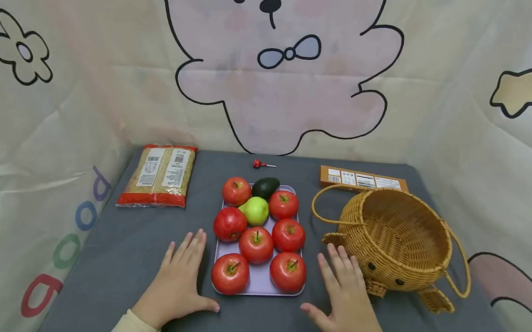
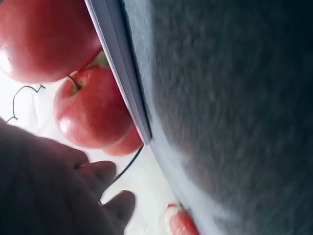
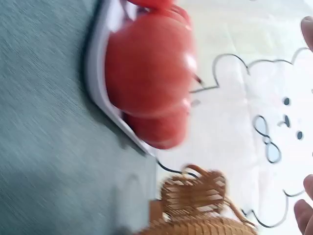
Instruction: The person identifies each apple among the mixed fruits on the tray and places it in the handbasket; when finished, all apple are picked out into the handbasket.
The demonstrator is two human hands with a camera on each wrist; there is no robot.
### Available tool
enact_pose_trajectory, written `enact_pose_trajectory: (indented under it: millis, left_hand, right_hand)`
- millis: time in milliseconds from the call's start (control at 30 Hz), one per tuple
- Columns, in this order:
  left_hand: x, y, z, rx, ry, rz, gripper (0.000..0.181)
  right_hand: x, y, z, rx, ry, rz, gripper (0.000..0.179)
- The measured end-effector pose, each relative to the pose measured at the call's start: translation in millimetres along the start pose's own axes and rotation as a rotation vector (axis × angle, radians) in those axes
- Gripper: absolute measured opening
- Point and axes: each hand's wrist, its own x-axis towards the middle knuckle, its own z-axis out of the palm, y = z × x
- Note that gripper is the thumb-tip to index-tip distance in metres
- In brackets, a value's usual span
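Note:
A lavender tray (image 1: 268, 287) in the middle of the table carries several red apples (image 1: 288, 272), a pomegranate (image 1: 230, 224), a green pear (image 1: 255, 210) and a dark avocado (image 1: 266, 187). My left hand (image 1: 179, 279) is to the left of the tray, fingers straight and spread, holding nothing. To the tray's right, my right hand (image 1: 348, 303) is likewise spread and holds nothing; its fingertips are near the wicker basket (image 1: 393, 238). In the left wrist view, fingers (image 2: 105, 178) show beside the tray edge and apples. Only fingertips of the right hand show in the right wrist view.
A bag of grain (image 1: 159, 176) with red ends lies at the back left. Behind the tray is a small red-wrapped lollipop (image 1: 258, 164). A long brown box (image 1: 363, 179) lies behind the basket, whose handles stick out at both sides. Printed fabric walls (image 1: 281, 94) surround the table.

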Motion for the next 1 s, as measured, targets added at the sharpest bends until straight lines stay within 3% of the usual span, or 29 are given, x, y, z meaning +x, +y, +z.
enact_pose_trajectory:
  millis: [133, 300, 433, 600, 767, 1000]
  left_hand:
    - [0.0, -5.5, 4.1, -0.023, -0.068, -0.016, 0.154]
    - [-1.3, -3.3, 8.8, -0.081, -0.144, -0.024, 0.143]
    - [-0.6, -0.1, 11.8, -0.096, -0.18, -0.033, 0.136]
    - [3.1, 1.6, 13.5, -0.103, -0.184, -0.006, 0.132]
    - [6.8, 0.9, 14.9, -0.096, -0.177, 0.019, 0.128]
    - [8.4, 1.9, 13.3, -0.087, -0.149, 0.041, 0.119]
  right_hand:
    - [-2.8, 6, -22, -0.001, 0.04, 0.025, 0.098]
    - [16.2, 6, -30, 0.029, 0.052, 0.007, 0.099]
    - [35.8, 0, -17, 0.074, 0.005, -0.025, 0.098]
    - [49.4, -6, 8, 0.095, -0.109, -0.004, 0.099]
    - [49.6, -9, 31, 0.127, -0.222, 0.071, 0.102]
    - [43.9, -10, 44, 0.13, -0.227, 0.124, 0.092]
